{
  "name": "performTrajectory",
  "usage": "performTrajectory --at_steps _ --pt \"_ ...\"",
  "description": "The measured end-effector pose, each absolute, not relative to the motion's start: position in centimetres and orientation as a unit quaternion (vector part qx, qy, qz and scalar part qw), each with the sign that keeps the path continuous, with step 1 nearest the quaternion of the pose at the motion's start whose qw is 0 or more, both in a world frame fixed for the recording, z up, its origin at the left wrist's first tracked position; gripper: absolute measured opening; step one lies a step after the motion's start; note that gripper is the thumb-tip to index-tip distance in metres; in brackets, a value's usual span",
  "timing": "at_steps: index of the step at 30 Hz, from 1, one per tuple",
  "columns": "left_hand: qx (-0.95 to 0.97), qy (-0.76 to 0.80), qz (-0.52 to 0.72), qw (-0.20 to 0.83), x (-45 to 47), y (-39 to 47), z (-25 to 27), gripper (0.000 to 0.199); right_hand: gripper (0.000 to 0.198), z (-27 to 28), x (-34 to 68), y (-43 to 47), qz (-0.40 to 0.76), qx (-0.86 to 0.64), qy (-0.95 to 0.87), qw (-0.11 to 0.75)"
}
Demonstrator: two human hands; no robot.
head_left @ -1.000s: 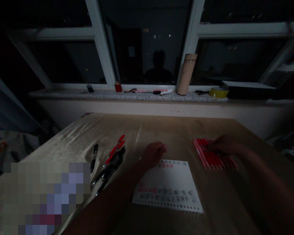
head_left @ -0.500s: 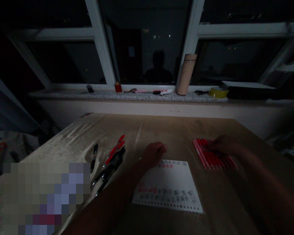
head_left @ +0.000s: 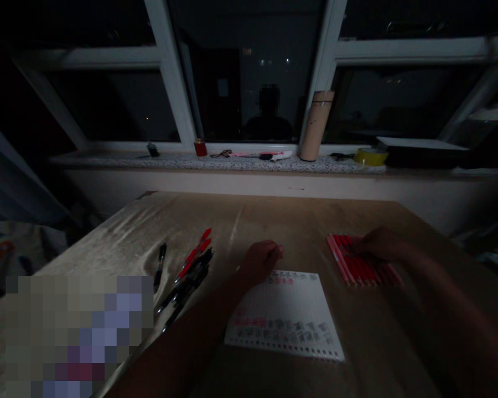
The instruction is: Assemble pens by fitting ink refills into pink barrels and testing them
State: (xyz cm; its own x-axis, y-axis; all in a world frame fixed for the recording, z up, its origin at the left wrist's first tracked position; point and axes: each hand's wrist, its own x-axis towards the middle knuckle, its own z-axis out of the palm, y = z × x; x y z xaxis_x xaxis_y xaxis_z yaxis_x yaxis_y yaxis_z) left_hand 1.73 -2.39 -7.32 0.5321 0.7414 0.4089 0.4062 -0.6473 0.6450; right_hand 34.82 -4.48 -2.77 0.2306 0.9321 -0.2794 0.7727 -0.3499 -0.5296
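Note:
My left hand [head_left: 262, 258] rests at the top edge of a lined sheet of paper [head_left: 286, 304], its fingers curled in. A small pale spot shows at its fingertips, too dim to name. Rows of red and black handwriting cover parts of the sheet, and punched holes run along its near edge. To the right, my right hand [head_left: 377, 245] lies over a row of red pens [head_left: 359, 268] set side by side, with pink ones at the left. Its fingers are bent and close together on the pens; whether they grip one is hidden in the dark.
Left of the paper lie several black pens [head_left: 191, 282], two red pens [head_left: 194, 257] and a single black pen [head_left: 161, 262]. The windowsill bears a tan bottle [head_left: 316, 127], yellow tape [head_left: 370, 157], a small red jar [head_left: 200, 147] and a dark box [head_left: 423, 155]. A blurred patch covers the lower left.

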Motion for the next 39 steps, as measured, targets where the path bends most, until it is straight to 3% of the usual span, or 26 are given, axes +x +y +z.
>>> performTrajectory --at_steps 8,13,24,34,39 --pt "0.838 0.368 0.335 0.224 1.9 -2.5 -7.1 0.033 0.031 -0.7 32.3 -5.0 0.227 -0.780 -0.573 0.108" --pt "0.866 0.357 0.297 0.185 1.9 -2.6 -7.0 0.039 0.034 0.4 28.5 -5.6 0.182 -0.744 -0.635 0.097" --pt "0.903 0.406 0.109 0.082 0.8 -2.6 -4.9 0.035 0.018 -1.4 19.3 -5.2 0.202 -0.634 -0.725 0.179" --pt "0.882 0.414 -0.038 0.222 -3.9 0.0 -2.7 0.022 0.030 -6.3 18.2 -5.3 0.185 -0.617 -0.731 0.227" --pt "0.857 0.440 -0.033 0.267 -5.5 0.9 -2.5 0.021 0.030 -6.8 17.9 -5.4 0.145 -0.637 -0.726 0.218"
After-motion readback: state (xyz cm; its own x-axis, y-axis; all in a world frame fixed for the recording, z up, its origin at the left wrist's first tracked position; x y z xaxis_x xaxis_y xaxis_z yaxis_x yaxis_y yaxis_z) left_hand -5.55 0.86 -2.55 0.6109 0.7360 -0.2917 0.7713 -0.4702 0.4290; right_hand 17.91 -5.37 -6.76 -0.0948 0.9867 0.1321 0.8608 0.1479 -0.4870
